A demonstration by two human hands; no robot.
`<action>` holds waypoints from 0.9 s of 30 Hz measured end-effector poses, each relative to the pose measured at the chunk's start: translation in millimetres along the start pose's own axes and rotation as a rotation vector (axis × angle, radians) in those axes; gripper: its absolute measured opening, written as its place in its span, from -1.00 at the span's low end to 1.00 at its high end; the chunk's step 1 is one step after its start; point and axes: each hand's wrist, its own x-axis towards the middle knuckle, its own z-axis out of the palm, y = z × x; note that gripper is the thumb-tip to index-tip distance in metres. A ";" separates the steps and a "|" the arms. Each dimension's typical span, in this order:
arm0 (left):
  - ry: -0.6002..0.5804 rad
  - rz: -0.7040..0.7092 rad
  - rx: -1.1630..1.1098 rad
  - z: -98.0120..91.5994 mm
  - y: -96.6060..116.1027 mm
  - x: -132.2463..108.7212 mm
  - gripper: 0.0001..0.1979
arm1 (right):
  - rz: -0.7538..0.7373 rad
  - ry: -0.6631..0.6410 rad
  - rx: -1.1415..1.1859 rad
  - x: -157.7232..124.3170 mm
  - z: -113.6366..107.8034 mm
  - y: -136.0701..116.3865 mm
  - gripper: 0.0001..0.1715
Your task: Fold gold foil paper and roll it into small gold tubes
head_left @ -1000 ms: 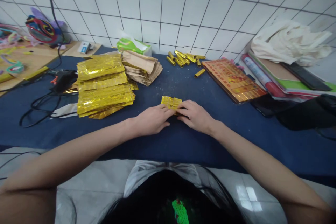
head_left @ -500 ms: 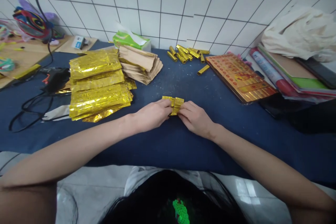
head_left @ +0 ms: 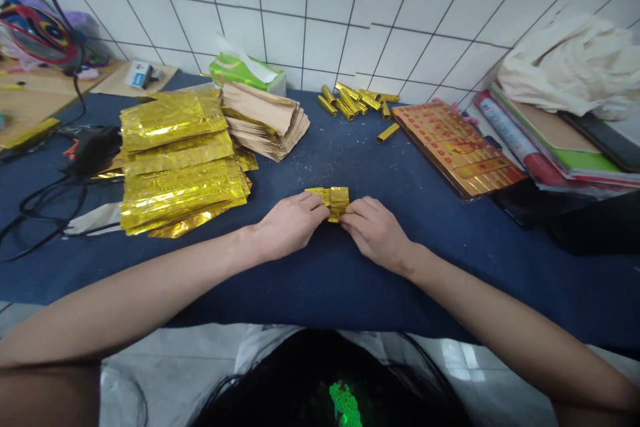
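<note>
A small piece of folded gold foil paper [head_left: 339, 199] lies on the dark blue cloth [head_left: 310, 280] between my hands. My left hand [head_left: 294, 223] is closed on its left side, with the fingertips partly hidden. My right hand [head_left: 376, 230] pinches its lower right edge between thumb and fingers. To the left lies a spread stack of gold foil sheets [head_left: 175, 177]. Behind it sits a stack of brown paper [head_left: 265, 117]. Several small folded gold tubes [head_left: 350, 101] are heaped by the wall, and one gold tube [head_left: 388, 133] rests apart from them.
A green tissue pack [head_left: 245, 73] stands by the tiled wall. At the right are a printed orange-gold pack [head_left: 457, 147], a stack of books [head_left: 580, 147] and a cream cloth bag [head_left: 575, 67]. A black glue gun [head_left: 97, 150] and its black cable [head_left: 37, 213] lie at the left.
My left hand has slid slightly left along the gold paper, and the folded part at its right shows more. Both hands keep hold. The view has shifted slightly.
</note>
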 end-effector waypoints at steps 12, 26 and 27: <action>-0.037 -0.291 -0.300 -3.9 -2.3 1.0 -0.82 | 0.260 -0.090 0.311 13.0 -6.5 7.8 -0.90; -0.094 -0.370 -0.223 -6.0 -4.7 -0.3 -0.89 | 0.430 -0.239 0.389 22.1 -12.0 9.8 -0.89; -0.097 -0.382 -0.203 -5.9 -4.3 0.3 -0.89 | 0.450 -0.236 0.396 22.8 -12.4 9.2 -0.91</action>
